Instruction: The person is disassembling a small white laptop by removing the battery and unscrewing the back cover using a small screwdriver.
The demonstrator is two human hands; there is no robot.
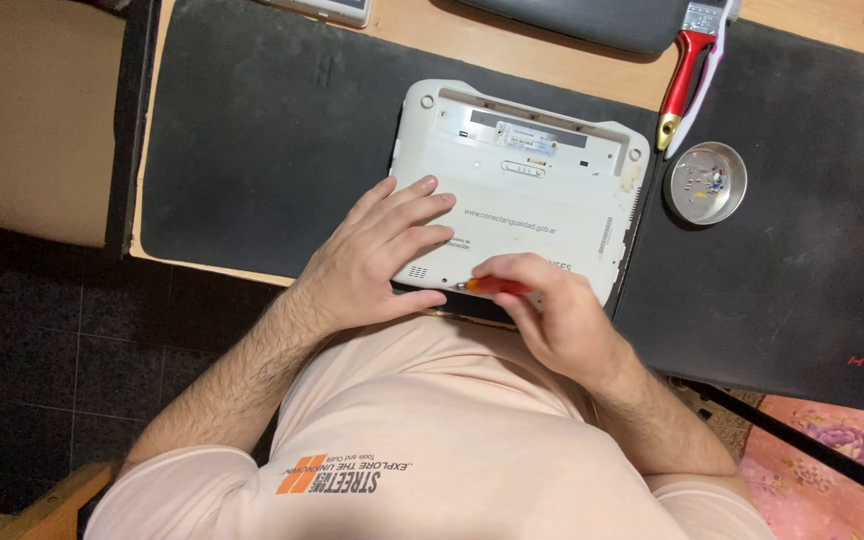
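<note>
White laptop lies underside up on the dark mat, at the table's near edge. Your left hand presses flat on its shell, fingers spread. Your right hand pinches a red-handled screwdriver, tip at the front edge. Shell looks light, stiff, slippery plastic; steady it by the flat middle. Small metal dish sits to the right.

Wooden desk — black mats (two) under white laptop.
</note>
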